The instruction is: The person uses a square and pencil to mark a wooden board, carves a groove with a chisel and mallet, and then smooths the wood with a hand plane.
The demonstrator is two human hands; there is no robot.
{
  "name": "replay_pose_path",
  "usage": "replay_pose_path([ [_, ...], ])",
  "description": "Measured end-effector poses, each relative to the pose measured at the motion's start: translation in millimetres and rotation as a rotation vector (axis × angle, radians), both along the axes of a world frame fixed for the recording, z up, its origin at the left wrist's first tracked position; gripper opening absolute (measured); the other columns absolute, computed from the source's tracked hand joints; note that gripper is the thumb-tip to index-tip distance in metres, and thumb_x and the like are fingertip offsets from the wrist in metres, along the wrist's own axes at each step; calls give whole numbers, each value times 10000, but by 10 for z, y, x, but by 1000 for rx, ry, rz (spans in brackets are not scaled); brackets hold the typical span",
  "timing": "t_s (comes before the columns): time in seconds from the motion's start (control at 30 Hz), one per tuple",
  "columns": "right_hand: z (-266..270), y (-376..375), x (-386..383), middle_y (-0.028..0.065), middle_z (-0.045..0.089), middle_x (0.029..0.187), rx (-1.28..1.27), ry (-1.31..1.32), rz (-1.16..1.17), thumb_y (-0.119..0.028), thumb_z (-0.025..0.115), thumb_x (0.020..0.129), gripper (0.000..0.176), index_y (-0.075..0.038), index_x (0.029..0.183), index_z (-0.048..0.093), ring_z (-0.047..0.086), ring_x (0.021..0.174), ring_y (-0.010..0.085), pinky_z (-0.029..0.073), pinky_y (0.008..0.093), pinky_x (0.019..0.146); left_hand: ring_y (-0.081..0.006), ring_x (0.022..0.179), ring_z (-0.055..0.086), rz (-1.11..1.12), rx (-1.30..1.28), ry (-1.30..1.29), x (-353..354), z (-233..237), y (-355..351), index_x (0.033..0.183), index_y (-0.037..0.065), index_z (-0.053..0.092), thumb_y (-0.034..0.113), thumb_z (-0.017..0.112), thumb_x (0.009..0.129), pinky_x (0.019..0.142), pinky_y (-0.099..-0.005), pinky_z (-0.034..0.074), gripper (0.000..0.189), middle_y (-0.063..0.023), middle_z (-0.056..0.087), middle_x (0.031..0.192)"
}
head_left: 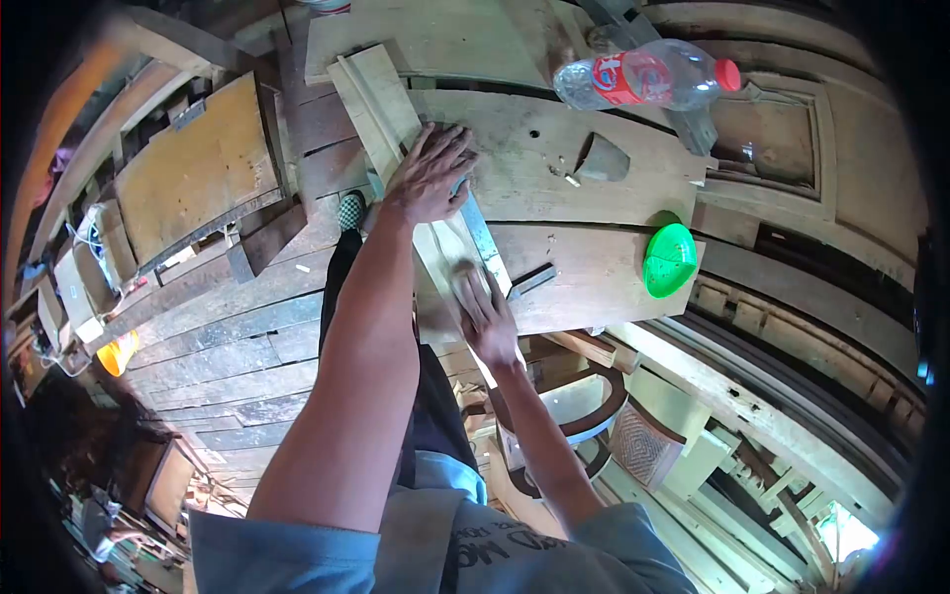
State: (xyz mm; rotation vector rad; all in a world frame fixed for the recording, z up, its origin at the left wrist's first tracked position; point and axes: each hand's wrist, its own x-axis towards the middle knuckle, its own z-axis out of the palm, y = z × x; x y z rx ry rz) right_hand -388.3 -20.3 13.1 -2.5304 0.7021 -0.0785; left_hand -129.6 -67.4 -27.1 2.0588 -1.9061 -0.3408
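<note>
A long pale wooden piece with a ridge along it lies slanted over the work boards. My left hand rests on it with fingers spread, beside a bluish straight strip along its right edge. Nearer my body, my right hand lies on the lower part of the wood, its fingers stretched out and slightly apart. The fingertips are blurred, and anything beneath the palm is hidden. Right of this hand, a small dark flat bar lies on the board.
A clear bottle with red cap lies at the top right. Below it are a grey-brown scrap and a green bowl. A curved wooden frame is at lower right; a yellowish panel stands left.
</note>
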Motion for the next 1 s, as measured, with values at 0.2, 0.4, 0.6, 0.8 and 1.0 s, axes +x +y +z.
replay_pose_path([
  [0.2,68,-264,562,111,414,1375,-40,-12,19,-67,576,758,516,-25,1263,481,385,1246,405,421,422,963,-230,1353,239,6,63,-2,-21,35,-19,1265,144,504,318,522,813,1138,-458,79,485,-106,307,1438],
  [0.4,-72,91,-199,88,475,1326,-16,-69,-13,-81,602,762,473,-76,1230,531,429,1222,387,427,433,968,-245,1348,254,6,11,-32,-8,-31,-4,1219,122,546,340,506,813,1124,-478,106,463,-114,349,1415],
  [0.6,51,-164,552,67,434,1367,-36,3,-54,-89,579,758,509,-101,1262,501,378,1270,347,404,407,974,-229,1323,302,6,-60,-49,4,-88,-11,1228,159,536,258,525,806,1106,-469,167,434,-80,363,1410],
  [0.8,-3,69,-18,64,451,1355,8,-37,-38,-57,599,728,523,-104,1244,528,402,1253,347,413,418,973,-219,1320,307,18,-30,-59,13,-40,-37,1235,163,532,261,499,825,1118,-467,138,422,-72,366,1409],
  [1.0,63,-115,525,79,422,1375,9,-59,-85,-34,584,727,531,-92,1249,511,394,1255,350,424,411,962,-182,1351,253,19,6,-84,-10,-71,-13,1254,170,515,301,481,827,1131,-452,93,448,-59,323,1440],
])
